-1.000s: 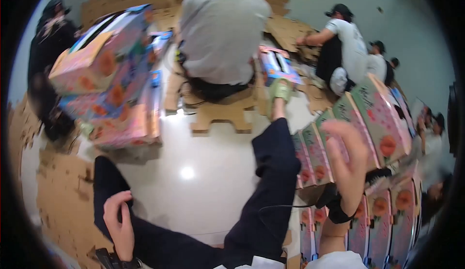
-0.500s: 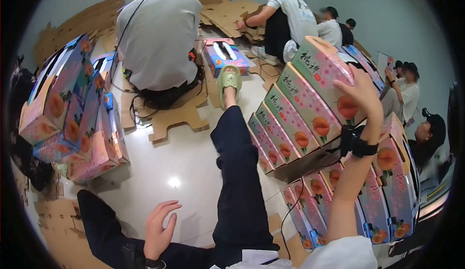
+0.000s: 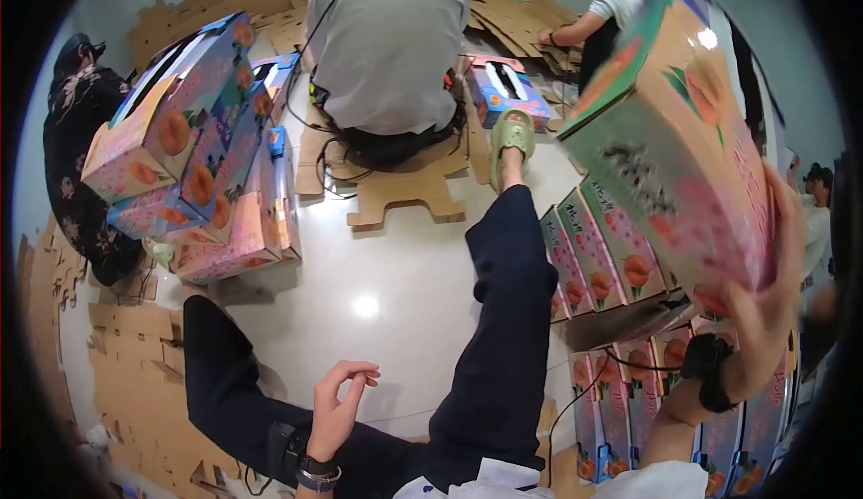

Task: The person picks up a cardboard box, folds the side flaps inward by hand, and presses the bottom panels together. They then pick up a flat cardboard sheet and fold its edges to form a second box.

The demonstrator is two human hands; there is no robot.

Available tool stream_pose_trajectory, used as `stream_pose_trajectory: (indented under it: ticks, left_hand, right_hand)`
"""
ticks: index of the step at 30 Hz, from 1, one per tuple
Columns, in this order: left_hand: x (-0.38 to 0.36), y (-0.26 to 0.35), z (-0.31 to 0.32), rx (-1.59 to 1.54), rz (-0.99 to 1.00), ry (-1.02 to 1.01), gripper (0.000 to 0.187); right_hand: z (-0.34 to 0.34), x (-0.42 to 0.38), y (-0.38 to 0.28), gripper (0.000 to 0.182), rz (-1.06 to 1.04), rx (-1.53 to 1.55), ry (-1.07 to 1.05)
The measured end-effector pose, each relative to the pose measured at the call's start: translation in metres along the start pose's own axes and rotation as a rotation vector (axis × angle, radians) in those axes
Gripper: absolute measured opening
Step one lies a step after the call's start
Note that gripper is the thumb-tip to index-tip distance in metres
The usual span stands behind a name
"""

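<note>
Up comes the patterned box (image 3: 692, 184) at two o'clock, now tilted out of its row (image 3: 616, 243), right hand (image 3: 764, 306) half-open around its end, left hand (image 3: 336, 414) loosely curled, empty at seven.

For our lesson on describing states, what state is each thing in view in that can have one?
Right hand: gripping the raised peach box
Raised peach box: held up, tilted
Left hand: holding nothing, fingers bent
Peach box row: side by side
Left box stack: piled up
Blue-and-pink box: lying beyond the clog
Green clog: worn
Cardboard sheet: lying flat
Black wristband: fastened
</note>
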State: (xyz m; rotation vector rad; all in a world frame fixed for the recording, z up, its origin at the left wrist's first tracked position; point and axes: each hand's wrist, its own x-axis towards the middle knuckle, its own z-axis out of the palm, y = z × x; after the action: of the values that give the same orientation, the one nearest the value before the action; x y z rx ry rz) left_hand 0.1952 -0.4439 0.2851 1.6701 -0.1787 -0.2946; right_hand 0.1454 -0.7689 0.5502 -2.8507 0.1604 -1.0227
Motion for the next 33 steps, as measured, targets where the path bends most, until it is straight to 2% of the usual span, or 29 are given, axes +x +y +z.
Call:
stream_pose_trajectory:
  ticks: [1, 3, 4, 6, 7, 9, 11, 12, 14, 15, 16, 18, 20, 21, 22, 24, 25, 27, 28, 30, 31, 32, 33]
  left_hand:
    - [0.000, 0.002, -0.003, 0.008, -0.006, 0.014, 0.016]
    - [-0.001, 0.005, -0.007, -0.275, -0.084, 0.093, 0.014]
    - [-0.002, 0.001, -0.016, -0.232, -0.053, 0.060, 0.021]
    - [-0.010, -0.009, -0.030, -0.349, -0.053, 0.143, 0.025]
    - [-0.017, -0.017, -0.041, -0.431, -0.050, 0.213, 0.027]
    - [-0.030, -0.032, -0.065, -0.578, -0.026, 0.367, 0.031]
    - [-0.027, -0.033, -0.086, -0.693, -0.005, 0.443, 0.035]
    - [-0.021, -0.022, -0.092, -0.749, -0.014, 0.421, 0.038]
    - [-0.006, 0.011, -0.098, -0.832, -0.133, 0.258, 0.053]
    - [0.000, -0.002, -0.105, -0.770, -0.150, 0.193, 0.058]
    - [0.011, -0.013, -0.107, -0.457, -0.197, 0.137, 0.059]
    - [0.028, -0.044, -0.104, -0.276, -0.405, 0.160, 0.061]
    - [0.047, -0.061, -0.094, -0.499, -0.532, 0.017, 0.065]
    - [0.054, -0.082, -0.092, -0.281, -0.560, 0.012, 0.070]
    - [0.059, -0.072, -0.075, -0.235, -0.484, 0.006, 0.081]
    - [0.073, -0.077, -0.067, -0.087, -0.638, -0.092, 0.075]
    - [0.078, -0.086, -0.066, -0.089, -0.645, -0.102, 0.075]
    - [0.093, -0.109, -0.066, -0.009, -0.739, -0.244, 0.078]
    - [0.103, -0.119, -0.066, -0.007, -0.740, -0.252, 0.078]
    - [0.121, -0.133, -0.068, 0.018, -0.603, -0.292, 0.078]
    - [0.127, -0.119, -0.058, 0.032, -0.573, -0.191, 0.076]
    - [0.137, -0.128, -0.054, 0.035, -0.576, -0.198, 0.076]
    - [0.148, -0.147, -0.051, 0.162, -0.476, -0.203, 0.085]
  right_hand:
    - [0.003, -0.003, -0.010, 0.079, -0.032, 0.121, 0.040]
    - [0.011, -0.006, -0.018, 0.084, -0.218, 0.145, 0.073]
    - [0.021, -0.008, -0.021, 0.083, -0.297, 0.220, 0.117]
    - [0.037, -0.006, -0.049, 0.074, -0.472, 0.137, 0.041]
    - [0.054, 0.005, -0.066, 0.067, -0.612, 0.225, -0.044]
    - [0.095, -0.007, -0.089, 0.061, -0.589, 0.438, -0.270]
    - [0.137, -0.029, -0.104, 0.059, -0.580, 0.586, -0.390]
    - [0.151, -0.039, -0.109, 0.055, -0.597, 0.661, -0.504]
    - [0.184, -0.073, -0.113, 0.059, -0.582, 0.747, -0.639]
    - [0.193, -0.091, -0.114, 0.061, -0.543, 0.800, -0.714]
    - [0.203, -0.110, -0.111, 0.061, -0.538, 0.804, -0.722]
    - [0.217, -0.150, -0.108, 0.065, -0.479, 0.789, -0.872]
    - [0.223, -0.177, -0.107, 0.068, -0.449, 0.777, -0.896]
    - [0.223, -0.186, -0.107, 0.072, -0.425, 0.750, -0.904]
    - [0.222, -0.191, -0.108, 0.072, -0.411, 0.751, -0.902]
    - [0.216, -0.202, -0.109, 0.070, -0.343, 0.739, -0.977]
    - [0.220, -0.214, -0.110, 0.069, -0.355, 0.718, -0.951]
    - [0.230, -0.224, -0.116, 0.071, -0.366, 0.686, -0.979]
    - [0.237, -0.228, -0.120, 0.072, -0.387, 0.659, -0.997]
    - [0.257, -0.242, -0.134, 0.067, -0.385, 0.653, -0.942]
    - [0.270, -0.249, -0.142, 0.062, -0.396, 0.645, -0.887]
    - [0.287, -0.257, -0.151, 0.062, -0.388, 0.645, -0.888]
    - [0.307, -0.265, -0.160, 0.055, -0.422, 0.637, -0.861]
